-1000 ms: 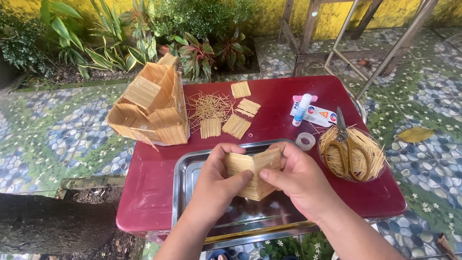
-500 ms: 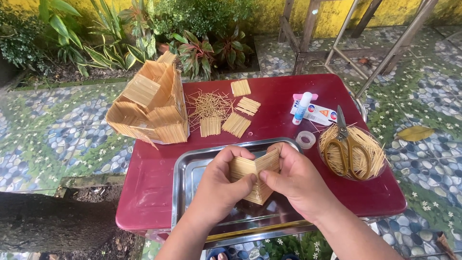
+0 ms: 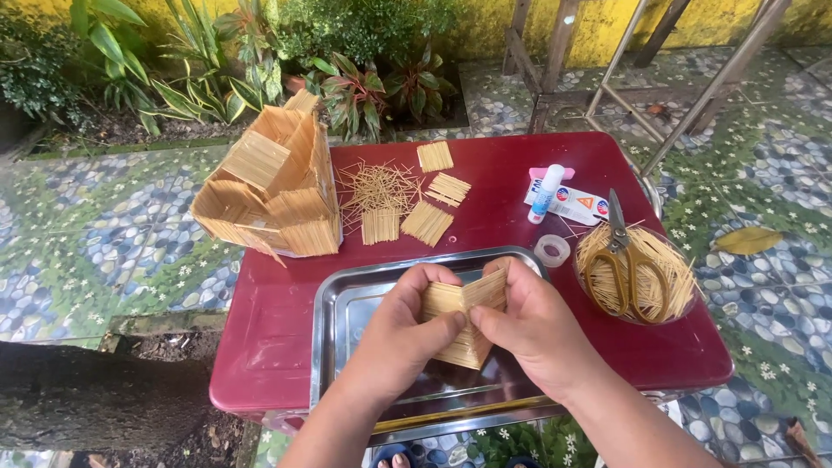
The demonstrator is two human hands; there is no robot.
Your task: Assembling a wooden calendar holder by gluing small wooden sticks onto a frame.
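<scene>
Outdoors, above a steel tray (image 3: 342, 303) on a red surface (image 3: 520, 173), the left hand (image 3: 400, 334) and right hand (image 3: 530, 329) close together on a small panel assembly of glued toothpicks (image 3: 459, 303), thumbs pressing its near face and fingers wrapped behind. The piece looks very light and stiff along its sticks but brittle across them, likely to crack at the glued seams if squeezed hard; its outer edges, where both hands grip, seem the safest hold. Two flat panels appear to meet at a ridge between the thumbs, their sticks running left to right, while a lower panel hangs down toward the tray with its sticks running downward toward the person. Beyond the left hand stands a larger toothpick house (image 3: 269, 186). Loose toothpicks (image 3: 377, 186) and finished small panels (image 3: 426, 223) lie straight ahead of the hands. Past the right hand sit a glue tube (image 3: 547, 192), a tape roll (image 3: 552, 250) and a bowl of toothpicks (image 3: 676, 277) with scissors (image 3: 626, 260) resting on top.
</scene>
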